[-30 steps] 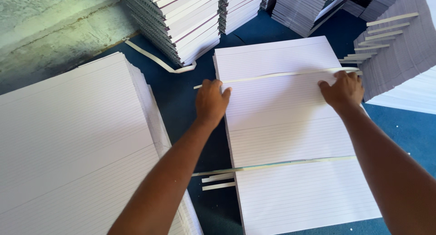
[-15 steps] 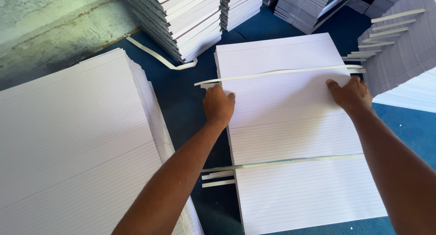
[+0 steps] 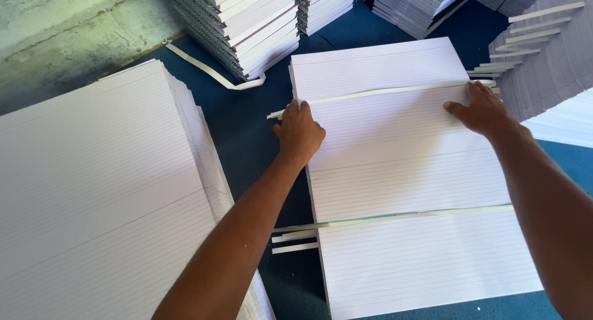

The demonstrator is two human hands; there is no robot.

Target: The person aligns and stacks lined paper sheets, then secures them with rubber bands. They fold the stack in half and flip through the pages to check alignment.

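**Two hands flat on ruled sheet stack**

Both hands lie open, gripping nothing. Left hand point(image 3: 301, 132) presses the left edge of the ruled paper stack point(image 3: 407, 184), centre-right of frame, fingertips touching the upper paper strip point(image 3: 383, 92). Right hand point(image 3: 483, 110) rests near the right edge. Lower strip point(image 3: 395, 218) crosses below. Blue table point(image 3: 247, 128) underneath. Larger ruled stack point(image 3: 99, 190) at left.

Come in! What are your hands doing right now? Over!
Left hand, right hand flat on ruled paper stack. Nothing gripped. Paper strip across top. Nothing blocking.
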